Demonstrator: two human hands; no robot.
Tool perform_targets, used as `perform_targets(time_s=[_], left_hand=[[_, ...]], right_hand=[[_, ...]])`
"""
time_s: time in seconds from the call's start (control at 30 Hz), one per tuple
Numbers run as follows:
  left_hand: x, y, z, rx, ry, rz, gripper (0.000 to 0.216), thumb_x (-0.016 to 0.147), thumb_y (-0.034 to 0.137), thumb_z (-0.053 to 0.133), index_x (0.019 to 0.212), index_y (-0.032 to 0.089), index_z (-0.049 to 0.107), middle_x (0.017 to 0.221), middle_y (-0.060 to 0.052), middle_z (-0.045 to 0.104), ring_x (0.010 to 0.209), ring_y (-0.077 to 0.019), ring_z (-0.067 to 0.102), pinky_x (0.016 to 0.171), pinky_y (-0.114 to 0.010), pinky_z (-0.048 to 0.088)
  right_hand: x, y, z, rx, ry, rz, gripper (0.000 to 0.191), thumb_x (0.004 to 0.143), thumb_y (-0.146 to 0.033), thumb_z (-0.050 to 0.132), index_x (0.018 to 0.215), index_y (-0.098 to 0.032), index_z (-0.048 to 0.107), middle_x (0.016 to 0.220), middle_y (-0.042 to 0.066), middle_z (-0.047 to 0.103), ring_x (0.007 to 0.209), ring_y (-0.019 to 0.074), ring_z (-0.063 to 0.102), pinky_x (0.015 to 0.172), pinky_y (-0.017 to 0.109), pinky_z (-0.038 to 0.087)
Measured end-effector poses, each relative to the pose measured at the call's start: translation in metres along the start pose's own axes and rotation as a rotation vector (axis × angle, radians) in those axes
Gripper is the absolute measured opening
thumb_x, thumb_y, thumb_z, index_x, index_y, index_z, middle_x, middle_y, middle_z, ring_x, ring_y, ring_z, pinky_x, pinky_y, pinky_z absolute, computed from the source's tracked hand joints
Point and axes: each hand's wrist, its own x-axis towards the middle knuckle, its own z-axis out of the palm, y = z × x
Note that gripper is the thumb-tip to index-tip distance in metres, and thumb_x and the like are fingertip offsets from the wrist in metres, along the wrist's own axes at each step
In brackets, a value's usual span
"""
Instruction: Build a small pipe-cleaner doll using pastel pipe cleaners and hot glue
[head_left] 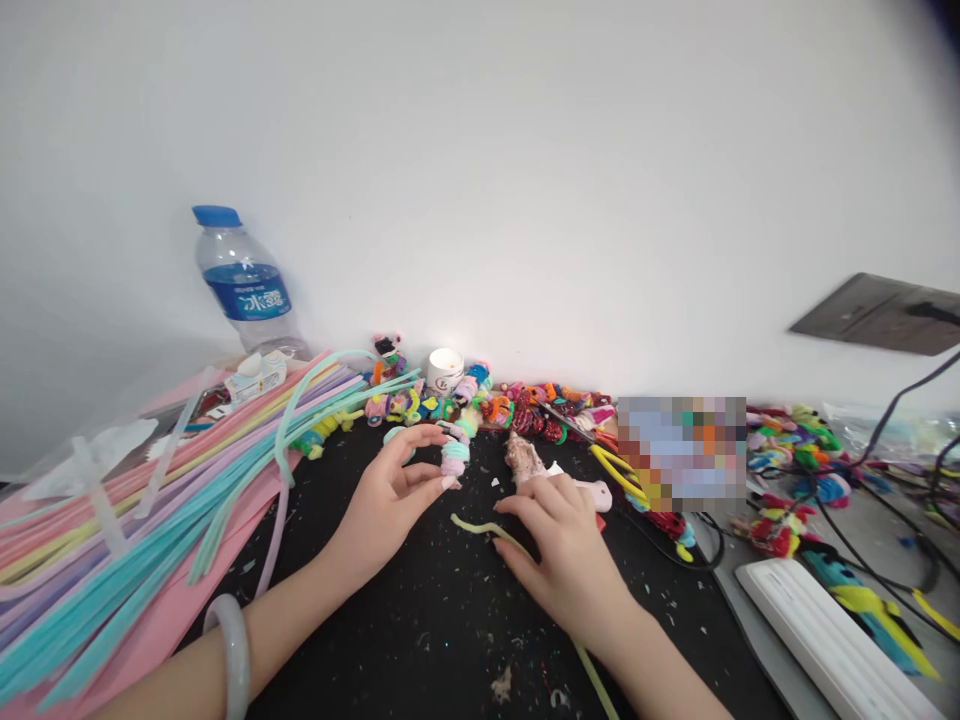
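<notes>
My left hand (394,500) pinches a small wrapped pipe-cleaner figure (454,455) in pastel pink, mint and lilac between thumb and fingertips. A pale yellow-green pipe cleaner (480,527) runs between the thumb and forefinger of my right hand (559,545). Its short end points left toward the figure, and its long tail comes out below my wrist. Just beyond my right fingers lies a pink tool (592,493) with a crusted tip (523,455), which looks like a hot glue gun. My right hand hides part of it.
Bundled pastel pipe cleaners (172,530) spread over pink sheets at left, before a water bottle (244,280). Several small fuzzy figures line the wall, around a white paper cup (446,370). Yellow-handled scissors (619,473), black cables and a white power strip (832,640) are at right.
</notes>
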Motion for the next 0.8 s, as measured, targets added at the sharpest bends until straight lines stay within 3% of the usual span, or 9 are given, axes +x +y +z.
perform_targets(time_s=[0.17, 0.33, 0.5, 0.6, 0.67, 0.8], left_hand=[[0.000, 0.000, 0.001, -0.008, 0.013, -0.003, 0.036, 0.075, 0.016, 0.059, 0.108, 0.021, 0.046, 0.116, -0.007, 0.051, 0.081, -0.0143, 0.064, 0.083, -0.035, 0.052], [0.001, 0.001, 0.000, -0.049, 0.010, -0.024, 0.036, 0.075, 0.018, 0.061, 0.107, 0.022, 0.047, 0.119, -0.006, 0.049, 0.083, -0.0145, 0.064, 0.085, -0.036, 0.052], [-0.003, 0.005, 0.002, -0.176, -0.084, -0.109, 0.037, 0.076, 0.016, 0.062, 0.109, 0.024, 0.048, 0.118, -0.004, 0.049, 0.089, -0.0153, 0.062, 0.089, -0.036, 0.048], [-0.006, 0.007, 0.004, -0.214, -0.112, -0.151, 0.035, 0.075, 0.016, 0.062, 0.107, 0.024, 0.051, 0.118, -0.004, 0.050, 0.088, -0.0148, 0.061, 0.087, -0.036, 0.049], [-0.007, 0.008, 0.005, -0.220, -0.127, -0.165, 0.035, 0.075, 0.016, 0.062, 0.107, 0.025, 0.051, 0.118, -0.004, 0.049, 0.087, -0.0148, 0.061, 0.086, -0.035, 0.049], [-0.008, 0.008, 0.005, -0.198, -0.168, -0.170, 0.037, 0.074, 0.015, 0.063, 0.108, 0.025, 0.051, 0.117, -0.004, 0.049, 0.089, -0.0160, 0.061, 0.084, -0.034, 0.049]], right_hand=[[-0.001, -0.007, 0.011, 0.007, -0.032, -0.004, 0.010, 0.079, -0.014, 0.058, 0.082, -0.023, 0.059, 0.093, 0.004, 0.058, 0.086, 0.0251, 0.051, 0.071, 0.037, 0.040], [-0.001, -0.002, 0.005, 0.407, 0.046, 0.066, 0.013, 0.081, -0.009, 0.051, 0.082, -0.021, 0.055, 0.084, 0.002, 0.061, 0.081, 0.0185, 0.056, 0.073, 0.031, 0.045], [0.001, 0.001, 0.004, 0.951, -0.039, 0.317, 0.007, 0.084, -0.022, 0.049, 0.081, -0.019, 0.054, 0.058, -0.004, 0.056, 0.051, 0.0127, 0.056, 0.051, 0.024, 0.048], [0.002, 0.002, 0.003, 1.080, -0.074, 0.427, 0.013, 0.081, -0.031, 0.054, 0.080, -0.018, 0.057, 0.050, -0.007, 0.049, 0.037, 0.0087, 0.045, 0.035, 0.019, 0.037], [0.004, 0.003, -0.001, 1.036, -0.072, 0.430, 0.014, 0.079, -0.030, 0.058, 0.081, -0.018, 0.062, 0.055, -0.004, 0.053, 0.041, 0.0088, 0.046, 0.036, 0.019, 0.036], [0.003, 0.005, -0.013, 0.936, -0.130, 0.341, 0.019, 0.079, -0.027, 0.057, 0.095, -0.020, 0.066, 0.083, 0.003, 0.064, 0.073, 0.0162, 0.058, 0.058, 0.024, 0.047]])
